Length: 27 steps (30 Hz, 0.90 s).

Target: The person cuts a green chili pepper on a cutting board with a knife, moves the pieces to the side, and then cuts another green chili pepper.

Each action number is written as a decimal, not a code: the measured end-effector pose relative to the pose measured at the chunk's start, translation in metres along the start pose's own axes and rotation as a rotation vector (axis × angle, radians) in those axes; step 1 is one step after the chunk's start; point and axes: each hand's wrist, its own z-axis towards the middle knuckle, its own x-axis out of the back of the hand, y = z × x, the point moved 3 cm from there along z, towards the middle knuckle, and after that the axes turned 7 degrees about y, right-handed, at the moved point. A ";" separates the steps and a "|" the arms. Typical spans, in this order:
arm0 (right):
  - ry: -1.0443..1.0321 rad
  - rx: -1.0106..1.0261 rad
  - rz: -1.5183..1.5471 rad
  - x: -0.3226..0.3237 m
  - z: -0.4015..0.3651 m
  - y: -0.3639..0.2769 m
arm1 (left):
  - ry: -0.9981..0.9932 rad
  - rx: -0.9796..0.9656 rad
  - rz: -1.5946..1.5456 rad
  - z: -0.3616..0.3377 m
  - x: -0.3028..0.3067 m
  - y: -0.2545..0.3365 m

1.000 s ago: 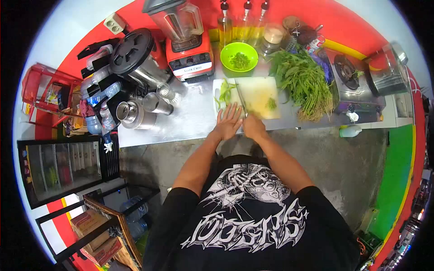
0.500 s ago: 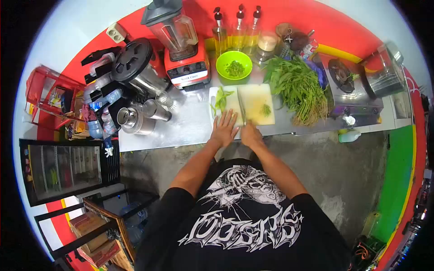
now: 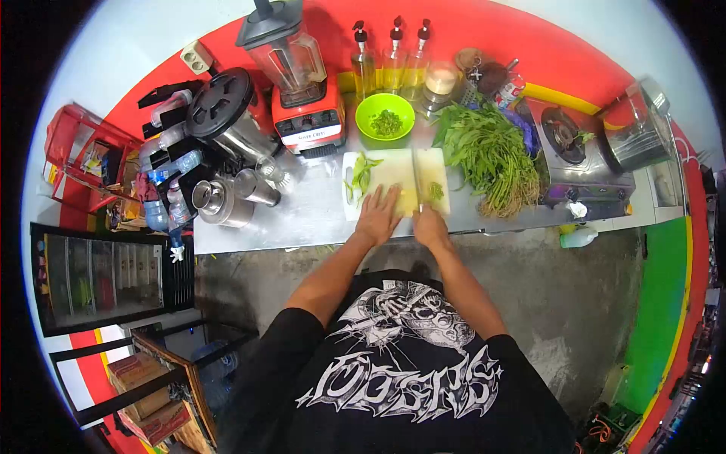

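Observation:
My left hand (image 3: pixel 380 215) lies on the front of the white cutting board (image 3: pixel 396 163) with its fingers stretched out. My right hand (image 3: pixel 431 226) is closed around the handle of a knife (image 3: pixel 417 178), whose blade points away from me across the board. Just right of the blade is a small pile of chopped greens (image 3: pixel 436 191). Longer pale-green pieces (image 3: pixel 363 175) rest on the board's left part, beyond my left fingers. Behind the board, a lime-green bowl (image 3: pixel 368 125) contains more chopped greens (image 3: pixel 386 122).
A large bunch of leafy greens with roots (image 3: pixel 488 151) lies right of the board, beside a gas stove (image 3: pixel 582 170). A red blender (image 3: pixel 308 121), several pump bottles (image 3: pixel 393 68), a metal canister (image 3: pixel 223 203) and a metal cup (image 3: pixel 257 188) stand on the steel counter (image 3: pixel 295 219).
The knife and my right hand have moved to the right across the board, close to the chopped pile. My left hand stays on the board. The whole view has shifted slightly.

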 end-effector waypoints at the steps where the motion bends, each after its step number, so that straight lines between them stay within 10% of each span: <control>1: -0.041 0.042 -0.007 -0.001 -0.002 -0.006 | 0.034 0.008 -0.039 -0.002 0.001 -0.003; 27: -0.194 0.037 -0.178 0.001 0.002 -0.041 | -0.180 -0.023 0.068 -0.020 0.014 -0.034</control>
